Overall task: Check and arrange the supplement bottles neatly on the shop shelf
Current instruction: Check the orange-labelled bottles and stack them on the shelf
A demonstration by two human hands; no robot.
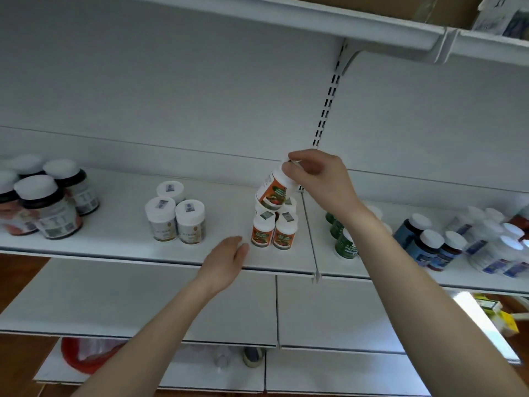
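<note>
White shelf [114, 224] — brown floor [17, 282] below. Right hand [320, 179] pinches tilted orange-label bottle [273, 191] by cap; left hand [229, 256] relaxed at shelf edge.

The shelf [114, 245] carries three white gold-labelled bottles [161, 217], at least five orange-labelled bottles [260, 232] counting the lifted one, at least four dark white-capped bottles [48, 213], three partly hidden green bottles [346, 246], three dark blue bottles [412, 230], and a blurred, uncountable cluster of pale bottles [498, 253].

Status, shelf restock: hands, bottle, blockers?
Right hand pinches orange-label bottle by its top, tilted over the matching bottles. Left hand open at shelf edge. No blocker seen.
</note>
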